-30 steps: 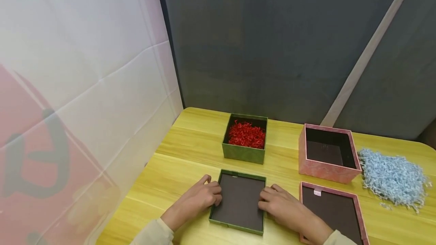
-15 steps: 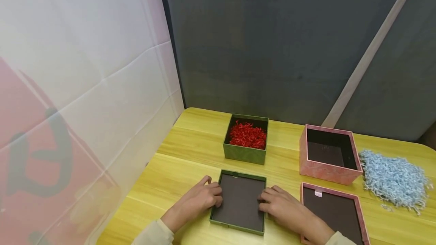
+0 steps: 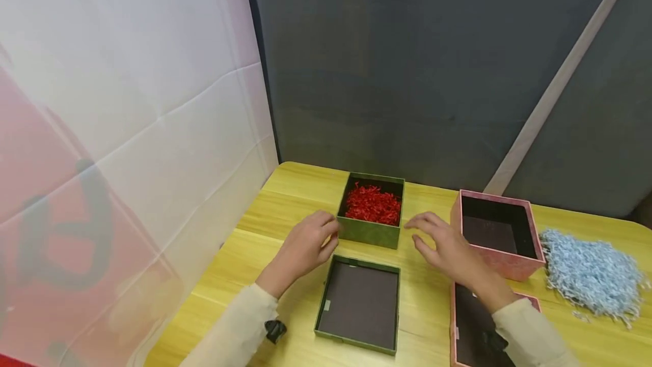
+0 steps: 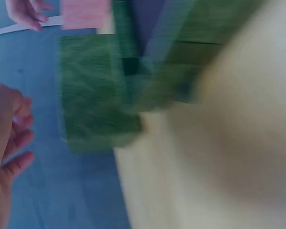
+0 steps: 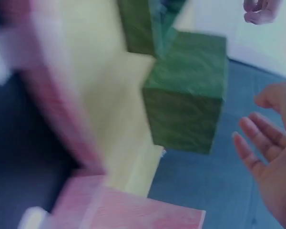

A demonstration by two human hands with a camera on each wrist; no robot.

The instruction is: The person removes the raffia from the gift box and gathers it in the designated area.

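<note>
A green box (image 3: 369, 233) filled with red shredded paper (image 3: 374, 206) stands toward the back of the table. My left hand (image 3: 304, 245) is at its front left corner, fingers loosely bent; I cannot tell if it touches the box. To the right of that box my right hand (image 3: 450, 251) hovers with spread fingers, holding nothing. Between my forearms lies a green lid (image 3: 360, 306), inside up. Both wrist views show the green box (image 4: 90, 95) beside a hand, the right one with palm and fingers (image 5: 245, 152) apart from it.
A pink box (image 3: 504, 260) with an open top stands at the right. In front of it lies a pink lid (image 3: 474, 330), partly under my right forearm. Blue shredded paper (image 3: 593, 273) is heaped at the far right. A white cloth (image 3: 153, 72) borders the left side.
Both hands have left the sides of the green lid and moved forward to either side of the green box. The lid stays in about the same place on the table.
</note>
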